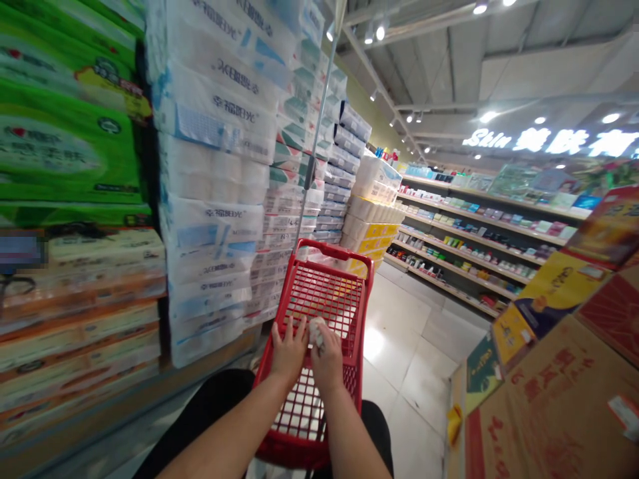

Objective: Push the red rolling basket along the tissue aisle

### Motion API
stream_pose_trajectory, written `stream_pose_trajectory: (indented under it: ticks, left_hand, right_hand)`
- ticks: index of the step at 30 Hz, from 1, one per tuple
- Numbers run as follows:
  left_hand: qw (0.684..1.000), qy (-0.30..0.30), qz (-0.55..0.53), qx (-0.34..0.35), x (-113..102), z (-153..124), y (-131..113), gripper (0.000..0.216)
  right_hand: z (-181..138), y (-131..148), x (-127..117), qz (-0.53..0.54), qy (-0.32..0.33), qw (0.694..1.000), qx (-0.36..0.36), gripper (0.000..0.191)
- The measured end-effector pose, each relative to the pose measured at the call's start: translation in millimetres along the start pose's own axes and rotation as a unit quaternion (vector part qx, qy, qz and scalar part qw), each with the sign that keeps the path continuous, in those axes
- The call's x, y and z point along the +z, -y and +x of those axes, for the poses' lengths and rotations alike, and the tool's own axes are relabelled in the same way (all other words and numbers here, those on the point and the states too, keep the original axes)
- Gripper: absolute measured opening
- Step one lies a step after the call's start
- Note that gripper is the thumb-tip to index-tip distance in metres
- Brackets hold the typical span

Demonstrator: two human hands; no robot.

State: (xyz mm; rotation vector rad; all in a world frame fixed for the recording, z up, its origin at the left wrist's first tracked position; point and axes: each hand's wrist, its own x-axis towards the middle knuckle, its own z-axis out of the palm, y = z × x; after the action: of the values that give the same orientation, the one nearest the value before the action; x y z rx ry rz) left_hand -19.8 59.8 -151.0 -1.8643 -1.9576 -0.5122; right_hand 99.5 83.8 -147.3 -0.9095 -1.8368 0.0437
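Note:
A red plastic shopping basket (368,313) with a mesh of square holes stands between my knees, tilted in the view. My left hand (288,349) lies on its left part, with fingers stretched out and apart, holding nothing. Beside it, my right hand (327,356) is closed over a crumpled white wad (315,330) that looks like tissue or cloth, and presses it near the mesh. The hand covers part of the wad. Through the holes the pale floor shows.
Tall stacks of wrapped paper rolls (214,166) and green tissue packs (64,143) rise close on the left. Cardboard cartons (554,392) stand on the right. Long shelves (464,229) of small goods run along the back, beyond the tiled floor (399,372).

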Motion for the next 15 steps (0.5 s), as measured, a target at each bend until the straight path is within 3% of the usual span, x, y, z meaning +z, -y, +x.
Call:
stream_pose_trajectory:
  ticks: [3, 8, 13, 15]
  left_hand:
    - [1.0, -0.003, -0.003, 0.01, -1.3, 1.8, 3.1, 0.054]
    - [1.0, 0.002, -0.01, 0.018, 1.1, 5.6, -0.2, 0.055]
    - [1.0, 0.005, -0.017, 0.013, 8.9, 6.2, -5.8, 0.055]
    - [1.0, 0.004, -0.018, 0.012, 10.4, 5.3, -6.9, 0.055]
  right_hand:
    - [2.2, 2.2, 2.7, -0.047, -0.024, 0.998, 0.045, 0.048]
    - [2.0, -1.0, -4.0, -0.063, 0.019, 0.997, 0.048, 0.039]
    - [3.4, -8.8, -12.9, -0.1, -0.075, 0.983, 0.131, 0.038]
    - [3.4, -10.9, -14.7, -0.1, -0.077, 0.984, 0.125, 0.04]
